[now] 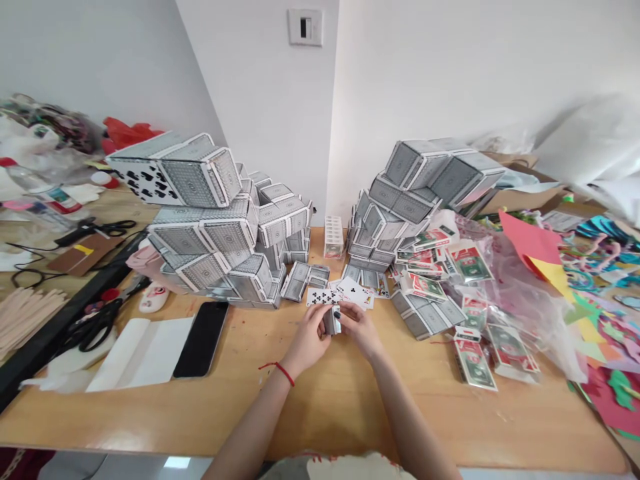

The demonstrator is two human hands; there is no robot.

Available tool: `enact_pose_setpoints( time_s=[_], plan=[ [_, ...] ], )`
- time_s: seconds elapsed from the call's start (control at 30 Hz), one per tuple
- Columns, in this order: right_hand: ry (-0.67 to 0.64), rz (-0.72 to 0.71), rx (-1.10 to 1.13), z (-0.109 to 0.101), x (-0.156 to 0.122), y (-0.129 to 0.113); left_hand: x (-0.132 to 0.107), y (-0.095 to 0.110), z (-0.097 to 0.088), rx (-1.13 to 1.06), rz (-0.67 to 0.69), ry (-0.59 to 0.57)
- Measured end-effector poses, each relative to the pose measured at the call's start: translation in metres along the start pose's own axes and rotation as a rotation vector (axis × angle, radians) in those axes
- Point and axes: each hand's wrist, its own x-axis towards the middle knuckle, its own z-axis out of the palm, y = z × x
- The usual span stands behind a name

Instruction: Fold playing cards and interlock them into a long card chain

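Observation:
Between both hands, low over the front middle of the table, is a small grey-backed playing card piece, which looks folded. My left hand, with a red string at the wrist, grips its left side, fingers closed. On the other side my right hand pinches it, a dark-painted nail showing. Just beyond the fingers lie loose playing cards with clubs face up. Stepped stacks of boxes made from grey-backed cards rise to the left and right. How the held piece is folded is too small to tell.
A black phone and white paper lie to the left, near black scissors. Several red and green card packs and clear plastic wrap spread over the right side. A clear case stands against the wall.

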Motion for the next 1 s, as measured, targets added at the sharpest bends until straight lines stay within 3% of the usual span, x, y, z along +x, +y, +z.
enact_pose_setpoints(
  time_s=[0.33,0.63,0.8,1.0],
  plan=[
    [-0.200,0.065,0.059,-0.001,0.000,0.000,0.000,0.008,0.002,0.015,-0.013,0.008],
    [-0.337,0.078,0.191,0.013,-0.010,0.000,0.005,0.018,0.000,-0.017,0.037,-0.013],
    [-0.300,0.061,0.182,0.012,-0.011,-0.001,0.006,0.021,0.000,-0.048,0.092,-0.019],
    [-0.126,0.006,0.086,0.008,-0.009,0.004,0.006,0.019,0.002,-0.091,0.090,-0.018]
  ],
)
